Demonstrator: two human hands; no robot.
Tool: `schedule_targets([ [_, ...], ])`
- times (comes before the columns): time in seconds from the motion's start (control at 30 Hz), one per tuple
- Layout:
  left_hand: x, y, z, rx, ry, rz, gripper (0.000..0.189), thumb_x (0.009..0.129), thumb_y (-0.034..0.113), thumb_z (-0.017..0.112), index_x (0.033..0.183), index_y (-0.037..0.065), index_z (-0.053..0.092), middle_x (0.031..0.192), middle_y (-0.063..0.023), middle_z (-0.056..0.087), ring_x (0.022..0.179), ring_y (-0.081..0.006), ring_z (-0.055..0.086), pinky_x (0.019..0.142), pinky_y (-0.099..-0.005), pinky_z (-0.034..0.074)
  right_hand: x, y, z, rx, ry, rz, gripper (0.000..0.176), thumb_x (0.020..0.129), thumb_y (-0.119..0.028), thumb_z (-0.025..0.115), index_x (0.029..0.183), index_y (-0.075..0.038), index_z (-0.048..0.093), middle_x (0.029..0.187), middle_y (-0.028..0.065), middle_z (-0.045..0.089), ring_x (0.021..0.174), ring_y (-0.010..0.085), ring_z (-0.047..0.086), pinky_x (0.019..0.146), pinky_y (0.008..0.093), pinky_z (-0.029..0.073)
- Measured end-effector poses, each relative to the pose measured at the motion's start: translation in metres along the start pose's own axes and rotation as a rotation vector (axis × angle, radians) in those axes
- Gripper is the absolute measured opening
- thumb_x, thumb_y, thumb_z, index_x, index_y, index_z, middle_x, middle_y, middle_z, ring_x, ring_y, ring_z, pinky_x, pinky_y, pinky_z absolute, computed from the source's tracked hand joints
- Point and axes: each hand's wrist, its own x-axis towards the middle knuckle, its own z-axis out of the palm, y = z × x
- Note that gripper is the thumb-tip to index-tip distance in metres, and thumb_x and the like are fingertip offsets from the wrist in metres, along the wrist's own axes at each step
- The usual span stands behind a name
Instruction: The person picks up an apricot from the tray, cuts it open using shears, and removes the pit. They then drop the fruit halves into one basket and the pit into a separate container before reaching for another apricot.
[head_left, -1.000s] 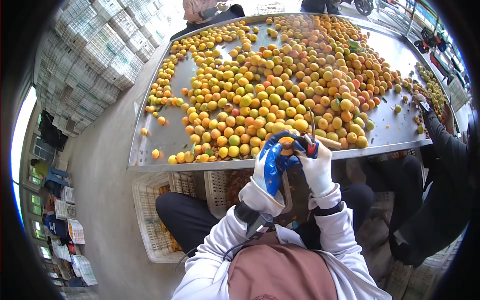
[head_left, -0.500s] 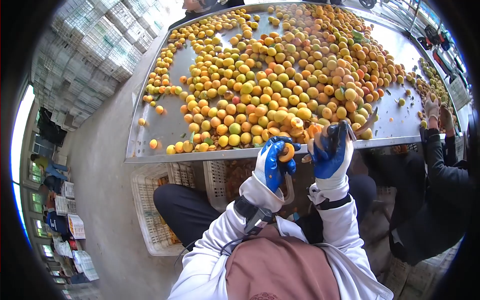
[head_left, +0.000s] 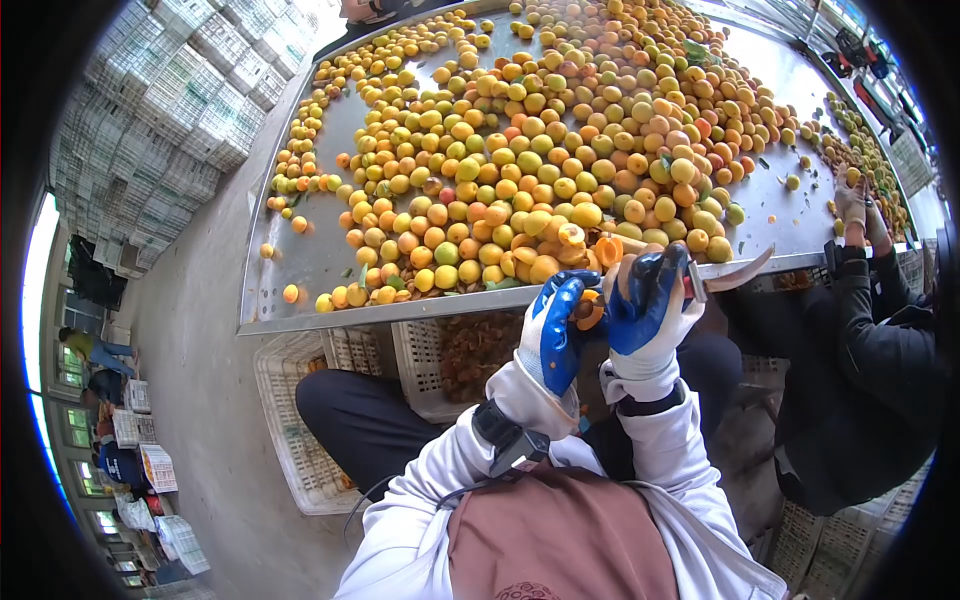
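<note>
Left hand (head_left: 553, 338): gloved, blue palm, grasping an apricot (head_left: 588, 312) between fingertips and thumb. The fruit sits just below the near edge of the surface (head_left: 300, 265), in the air above my lap, close against the right hand. It appears to be cut or partly opened; I cannot tell how far.

Right hand (head_left: 645, 312): gloved likewise, clenched around the handle of a knife (head_left: 733, 272). The curved blade points out to the right, away from the fruit.

Handling assessment, apricot: light, small, soft-fleshed, thin-skinned. I judge that it bruises under a hard pinch and turns slippery once the wet flesh is exposed. The best hold is across the rounded skin sides with spread fingertips, cut face clear of the glove. The coated palm should give adequate grip.

Handling assessment, knife: stiff, and sharp along the curve. Hold by the handle only.

Beyond the hands: two halved pieces (head_left: 607, 248) lie at the near edge of the surface, touching the main heap of apricots (head_left: 560, 150), which covers most of the metal. A few strays lie apart toward the left rim.

Below the surface: a white plastic crate (head_left: 290, 430) beside my knee.

Right side: a co-worker's hand (head_left: 850, 205) rests at the surface edge, well apart from mine.

Far left: stacked crates (head_left: 150, 130).
</note>
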Motion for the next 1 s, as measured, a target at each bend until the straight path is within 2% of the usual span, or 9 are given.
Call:
schedule_targets([
  [0.13, 0.008, -0.014, -0.003, 0.336, -0.067, 0.241, 0.024, 0.105, 0.022, 0.049, 0.112, 0.004, 0.063, 0.100, -0.0058, 0.064, 0.089, -0.0158, 0.065, 0.078, -0.0295, 0.055, -0.009, 0.000, 0.005, -0.111, -0.034, -0.008, 0.022, 0.100, -0.021, 0.055, 0.108, -0.002, 0.057, 0.084, 0.0086, 0.059, 0.067, 0.0162, 0.057, 0.057, 0.0290, 0.046],
  [0.23, 0.009, -0.020, 0.004, -0.115, 0.083, -0.009, 0.021, 0.104, 0.021, 0.052, 0.108, 0.003, 0.063, 0.095, -0.0039, 0.066, 0.087, -0.0130, 0.064, 0.076, -0.0274, 0.054, -0.014, 0.004, 0.000, -0.481, -0.097, -0.115, 0.038, 0.105, -0.044, 0.044, 0.107, -0.007, 0.055, 0.090, 0.0081, 0.056, 0.073, 0.0185, 0.056, 0.064, 0.0321, 0.048],
  [0.37, 0.025, -0.060, -0.020, 0.735, 0.039, 0.562, 0.024, 0.104, 0.023, 0.049, 0.108, 0.002, 0.060, 0.099, -0.0069, 0.064, 0.087, -0.0188, 0.064, 0.082, -0.0357, 0.052, -0.013, 0.005, 0.001, -0.542, -0.222, -0.309, 0.034, 0.097, -0.033, 0.053, 0.105, -0.001, 0.058, 0.092, 0.0098, 0.062, 0.077, 0.0188, 0.061, 0.067, 0.0314, 0.050],
  [0.43, 0.033, -0.072, -0.025, -0.370, 0.078, 0.077, 0.019, 0.102, 0.019, 0.051, 0.106, 0.004, 0.061, 0.097, -0.0063, 0.063, 0.086, -0.0182, 0.063, 0.080, -0.0367, 0.053, -0.009, -0.008, 0.010, -0.653, -0.408, -0.559, 0.016, 0.088, -0.006, 0.064, 0.096, 0.007, 0.062, 0.089, 0.0107, 0.068, 0.076, 0.0150, 0.064, 0.068, 0.0294, 0.051],
  [0.5, 0.027, -0.071, -0.018, -0.352, 0.153, 0.093, 0.018, 0.103, 0.018, 0.050, 0.103, 0.004, 0.061, 0.095, -0.0056, 0.063, 0.084, -0.0181, 0.062, 0.080, -0.0350, 0.053, -0.014, -0.004, 0.007, -0.704, -0.446, -0.582, 0.017, 0.085, -0.005, 0.067, 0.098, 0.004, 0.061, 0.092, 0.0129, 0.068, 0.076, 0.0191, 0.066, 0.070, 0.0304, 0.052],
  [0.57, 0.018, -0.051, -0.009, 0.404, 0.141, 0.287, 0.023, 0.105, 0.020, 0.047, 0.104, 0.003, 0.062, 0.094, -0.0040, 0.064, 0.081, -0.0165, 0.060, 0.081, -0.0292, 0.051, -0.026, 0.032, -0.012, -0.271, 0.110, -0.268, 0.023, 0.084, -0.001, 0.066, 0.106, 0.003, 0.058, 0.094, 0.0128, 0.067, 0.077, 0.0217, 0.066, 0.072, 0.0330, 0.052],
  [0.63, 0.019, -0.050, -0.002, 0.454, 0.235, 0.336, 0.023, 0.104, 0.019, 0.048, 0.104, 0.002, 0.064, 0.091, -0.0041, 0.064, 0.080, -0.0142, 0.059, 0.079, -0.0265, 0.050, -0.016, 0.003, 0.003, 0.330, 0.062, 0.226, 0.026, 0.102, -0.025, 0.052, 0.109, -0.001, 0.056, 0.081, 0.0062, 0.059, 0.061, 0.0202, 0.054, 0.064, 0.0333, 0.047],
  [0.87, 0.009, -0.028, 0.009, 0.340, 0.174, 0.298, 0.026, 0.105, 0.026, 0.054, 0.096, 0.003, 0.065, 0.084, 0.0000, 0.063, 0.072, -0.0056, 0.052, 0.064, -0.0235, 0.045, 0.012, -0.013, 0.014, 0.414, 0.120, 0.333, 0.036, 0.104, -0.040, 0.047, 0.083, -0.012, 0.055, 0.061, -0.0013, 0.038, 0.049, 0.0130, 0.035, 0.048, 0.0316, 0.030],
  [1.0, 0.000, -0.018, 0.006, 0.912, 0.147, 0.650, 0.017, 0.093, 0.009, 0.060, 0.105, -0.003, 0.062, 0.091, -0.0124, 0.065, 0.080, -0.0231, 0.062, 0.071, -0.0329, 0.051, 0.013, -0.017, 0.019, 0.471, 0.107, 0.448, 0.037, 0.105, -0.039, 0.045, 0.079, -0.013, 0.052, 0.059, -0.0039, 0.034, 0.046, 0.0108, 0.032, 0.047, 0.0295, 0.029],
])
